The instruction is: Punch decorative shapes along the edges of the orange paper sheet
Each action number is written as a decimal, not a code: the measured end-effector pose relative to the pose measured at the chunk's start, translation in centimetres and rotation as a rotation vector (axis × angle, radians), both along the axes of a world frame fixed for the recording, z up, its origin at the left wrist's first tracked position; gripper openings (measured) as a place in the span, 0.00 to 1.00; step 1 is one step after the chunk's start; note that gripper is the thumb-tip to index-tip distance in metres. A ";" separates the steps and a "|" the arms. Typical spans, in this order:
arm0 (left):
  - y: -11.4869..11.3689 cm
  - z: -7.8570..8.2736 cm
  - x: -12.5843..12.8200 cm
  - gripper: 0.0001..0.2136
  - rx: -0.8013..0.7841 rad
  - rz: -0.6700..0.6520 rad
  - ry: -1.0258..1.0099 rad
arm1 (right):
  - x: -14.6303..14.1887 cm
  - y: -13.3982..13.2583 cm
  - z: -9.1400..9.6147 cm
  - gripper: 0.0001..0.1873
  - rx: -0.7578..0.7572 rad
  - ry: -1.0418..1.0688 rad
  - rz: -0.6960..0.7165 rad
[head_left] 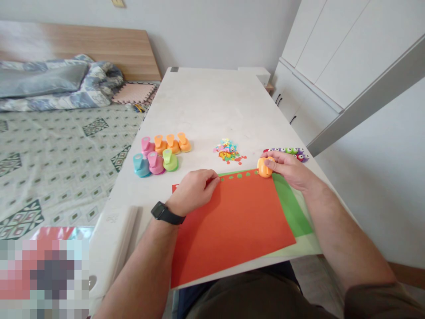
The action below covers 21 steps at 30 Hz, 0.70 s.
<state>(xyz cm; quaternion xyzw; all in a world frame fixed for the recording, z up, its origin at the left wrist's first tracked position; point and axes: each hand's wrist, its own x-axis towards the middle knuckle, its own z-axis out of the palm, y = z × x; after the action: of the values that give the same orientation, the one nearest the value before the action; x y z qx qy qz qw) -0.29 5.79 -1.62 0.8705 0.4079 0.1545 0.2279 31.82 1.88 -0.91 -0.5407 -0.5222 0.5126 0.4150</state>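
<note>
A red-orange sheet of paper (232, 226) lies at a slant in front of me, with a row of small punched holes along its far edge. My left hand (195, 188) is closed at that edge, thumb and fingers pinching the paper. At the sheet's far right corner my right hand (288, 169) grips an orange craft paper punch (264, 168), which sits over the paper's edge. Green paper (294, 208) shows from beneath the red sheet and through its holes. Just beyond the sheet is a pile of small punched paper shapes (229, 150) in several colours.
Several coloured punches (171, 160) stand in two rows at the left of the white table (212, 106). Behind my right hand is a row of round pieces like googly eyes (300, 157). A white flat device (114, 243) lies at the near left, beside a bed (83, 146).
</note>
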 end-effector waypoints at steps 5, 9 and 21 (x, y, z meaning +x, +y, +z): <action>0.0 -0.2 0.0 0.13 0.011 0.000 0.001 | 0.1 -0.1 0.0 0.19 -0.017 0.011 0.024; 0.0 -0.1 0.0 0.13 0.016 0.001 -0.004 | 0.1 -0.1 0.0 0.20 -0.018 0.006 0.026; 0.0 -0.2 0.0 0.12 0.022 -0.009 -0.008 | -0.1 -0.1 0.2 0.21 -0.030 0.019 0.043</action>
<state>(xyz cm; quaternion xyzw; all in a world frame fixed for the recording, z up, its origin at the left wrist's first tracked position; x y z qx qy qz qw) -0.32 5.78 -1.81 0.8741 0.4014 0.1615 0.2207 31.75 1.75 -0.71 -0.5305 -0.5219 0.5343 0.4009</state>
